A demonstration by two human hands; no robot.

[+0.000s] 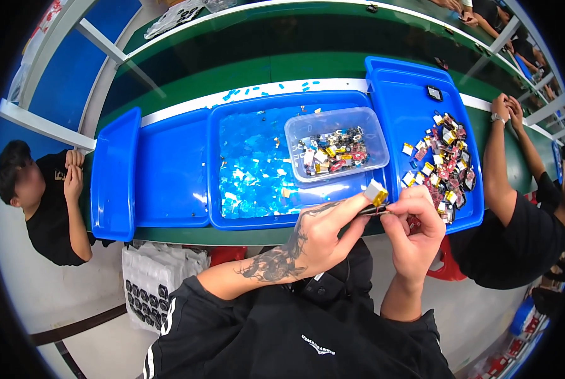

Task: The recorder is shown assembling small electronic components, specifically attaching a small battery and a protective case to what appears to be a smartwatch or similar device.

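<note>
In the head view, the left hand is slanting rightward from its forearm, pinching a small white-and-gold-tipped module. The right hand is standing nearly upright, its thumb and curled forefinger pinching the module's dark right end. The module is sitting between both hands, near the trays' front edge.

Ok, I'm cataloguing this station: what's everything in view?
Trays: four, blue, along bench
Bench: one, green, beneath trays
Film scraps: many, blue, mostly wide tray
Clear box: one, colourless, in wide tray
Small parts: many, multicoloured, box and right tray
Roundish pieces: many, black, lower left
Other people: several, mostly black clothes, both sides
Held part: one, white-yellow, in hands
Left hand: one, bare, on held part
Right hand: one, bare, on held part
</note>
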